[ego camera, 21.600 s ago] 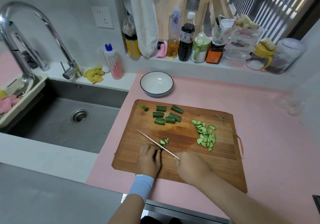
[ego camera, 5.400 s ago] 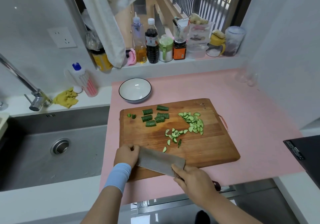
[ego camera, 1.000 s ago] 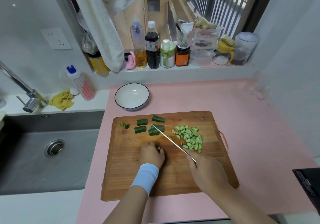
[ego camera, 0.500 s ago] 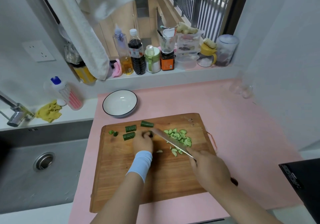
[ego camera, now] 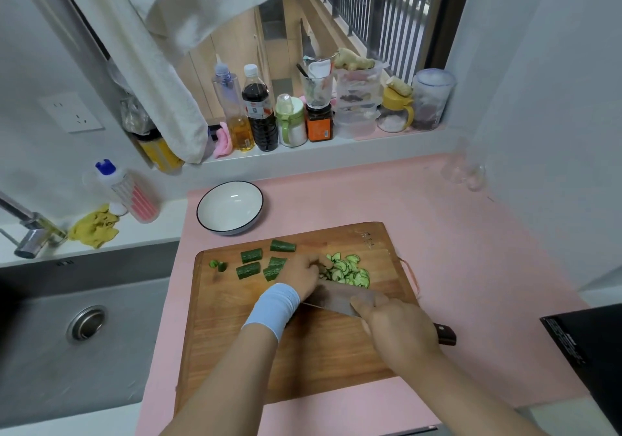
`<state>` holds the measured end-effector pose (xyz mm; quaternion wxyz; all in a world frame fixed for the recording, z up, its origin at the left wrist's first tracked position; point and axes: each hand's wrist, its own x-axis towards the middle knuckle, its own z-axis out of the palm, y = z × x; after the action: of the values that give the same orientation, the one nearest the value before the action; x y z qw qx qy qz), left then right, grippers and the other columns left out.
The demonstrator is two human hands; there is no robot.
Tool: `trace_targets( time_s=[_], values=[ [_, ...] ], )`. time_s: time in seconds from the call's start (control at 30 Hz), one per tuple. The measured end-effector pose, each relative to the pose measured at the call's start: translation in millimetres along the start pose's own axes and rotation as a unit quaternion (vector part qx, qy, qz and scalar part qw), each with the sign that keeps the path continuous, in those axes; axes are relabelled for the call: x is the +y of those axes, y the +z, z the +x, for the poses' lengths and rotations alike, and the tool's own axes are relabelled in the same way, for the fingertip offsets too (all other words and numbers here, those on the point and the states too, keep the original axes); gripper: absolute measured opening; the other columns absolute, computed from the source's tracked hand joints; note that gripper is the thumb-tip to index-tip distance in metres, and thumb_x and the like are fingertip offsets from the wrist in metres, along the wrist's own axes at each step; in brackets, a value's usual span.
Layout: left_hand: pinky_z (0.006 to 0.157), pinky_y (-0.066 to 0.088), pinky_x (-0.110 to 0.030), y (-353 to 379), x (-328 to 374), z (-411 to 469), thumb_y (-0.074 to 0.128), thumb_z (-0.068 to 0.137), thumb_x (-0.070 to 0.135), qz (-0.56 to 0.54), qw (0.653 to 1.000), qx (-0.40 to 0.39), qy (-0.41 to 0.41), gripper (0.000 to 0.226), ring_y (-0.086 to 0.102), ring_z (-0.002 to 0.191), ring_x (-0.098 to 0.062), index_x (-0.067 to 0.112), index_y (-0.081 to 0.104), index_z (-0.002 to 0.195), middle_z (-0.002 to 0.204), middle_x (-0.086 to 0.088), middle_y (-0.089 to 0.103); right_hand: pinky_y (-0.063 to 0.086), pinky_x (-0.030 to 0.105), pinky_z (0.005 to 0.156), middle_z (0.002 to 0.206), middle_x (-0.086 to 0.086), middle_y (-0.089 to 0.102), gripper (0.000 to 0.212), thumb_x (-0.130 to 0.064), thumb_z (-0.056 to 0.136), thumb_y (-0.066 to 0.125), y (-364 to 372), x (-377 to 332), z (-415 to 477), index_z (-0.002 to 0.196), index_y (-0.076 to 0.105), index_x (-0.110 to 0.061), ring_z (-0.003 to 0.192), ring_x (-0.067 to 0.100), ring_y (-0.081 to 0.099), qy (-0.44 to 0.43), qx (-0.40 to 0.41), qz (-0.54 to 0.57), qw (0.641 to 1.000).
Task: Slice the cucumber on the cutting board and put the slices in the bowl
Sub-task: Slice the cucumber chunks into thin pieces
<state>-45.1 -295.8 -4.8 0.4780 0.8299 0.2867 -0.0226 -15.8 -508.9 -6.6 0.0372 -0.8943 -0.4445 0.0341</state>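
Note:
A wooden cutting board [ego camera: 303,351] lies on the pink counter. At its far side sits a pile of thin cucumber slices [ego camera: 350,270]. Several dark green cucumber chunks [ego camera: 250,255] lie to the pile's left, with two small end bits [ego camera: 217,265] further left. My left hand [ego camera: 301,275], with a light blue wristband, touches the left edge of the pile with bent fingers. My right hand [ego camera: 399,329] grips the handle of a cleaver [ego camera: 336,297], whose blade lies nearly flat just in front of the pile. An empty white bowl [ego camera: 230,206] stands behind the board.
A steel sink [ego camera: 84,328] lies to the left, with a tap, a yellow cloth [ego camera: 94,228] and a dish soap bottle [ego camera: 128,189] behind it. Bottles and jars [ego camera: 259,112] line the windowsill. A black appliance [ego camera: 585,351] is at the right edge.
My left hand has moved right from the chunks to the slice pile. The cleaver has turned from edge-down to nearly flat and now lies in front of the pile.

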Motion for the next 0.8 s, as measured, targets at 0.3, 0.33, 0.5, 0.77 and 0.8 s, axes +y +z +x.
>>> trace_targets(
  time_s=[0.3, 0.33, 0.5, 0.77, 0.8],
  values=[
    [0.076, 0.044, -0.027, -24, -74, -23, 0.057, 0.086, 0.017, 0.020, 0.969, 0.216, -0.118, 0.008, 0.063, 0.088, -0.026, 0.020, 0.060, 0.080, 0.086, 0.002, 0.064, 0.043, 0.025, 0.061, 0.079, -0.012, 0.060, 0.034, -0.036, 0.100, 0.047, -21, -21, 1, 0.128, 0.059, -0.051, 0.072, 0.012, 0.056, 0.122, 0.008, 0.150, 0.981],
    [0.076, 0.047, -0.027, -19, -80, -27, 0.062, 0.083, 0.029, 0.082, 0.974, 0.164, -0.131, 0.007, 0.063, 0.085, -0.023, 0.023, 0.060, 0.080, 0.083, 0.006, 0.064, 0.044, 0.026, 0.060, 0.073, -0.012, 0.056, 0.033, -0.036, 0.100, 0.047, -23, -24, 3, 0.125, 0.061, -0.051, 0.068, 0.012, 0.052, 0.137, 0.003, 0.170, 0.976],
    [0.090, 0.042, -0.032, 4, -85, -31, 0.058, 0.076, 0.058, 0.298, 0.943, 0.119, -0.083, 0.027, 0.056, 0.099, -0.018, 0.032, 0.055, 0.086, 0.095, 0.009, 0.063, 0.052, 0.032, 0.068, 0.070, -0.009, 0.058, 0.031, -0.038, 0.100, 0.047, -22, -34, 10, 0.122, 0.064, -0.050, 0.076, 0.018, 0.061, 0.170, -0.024, 0.197, 0.965],
    [0.086, 0.050, -0.031, 16, -66, -9, 0.065, 0.081, 0.028, 0.203, 0.970, 0.111, -0.068, 0.023, 0.058, 0.098, -0.022, 0.021, 0.060, 0.102, 0.100, 0.001, 0.062, 0.050, 0.025, 0.062, 0.070, -0.017, 0.058, 0.033, -0.037, 0.100, 0.048, -20, -34, 7, 0.126, 0.063, -0.050, 0.068, 0.007, 0.055, 0.175, 0.000, 0.215, 0.961],
    [0.084, 0.050, -0.029, 18, -63, -9, 0.066, 0.081, 0.026, 0.182, 0.976, 0.104, -0.062, 0.023, 0.058, 0.095, -0.020, 0.022, 0.059, 0.102, 0.098, 0.004, 0.060, 0.048, 0.024, 0.062, 0.068, -0.017, 0.055, 0.034, -0.037, 0.100, 0.047, -19, -33, 7, 0.127, 0.061, -0.052, 0.068, 0.007, 0.053, 0.180, -0.003, 0.209, 0.961]
  ],
)
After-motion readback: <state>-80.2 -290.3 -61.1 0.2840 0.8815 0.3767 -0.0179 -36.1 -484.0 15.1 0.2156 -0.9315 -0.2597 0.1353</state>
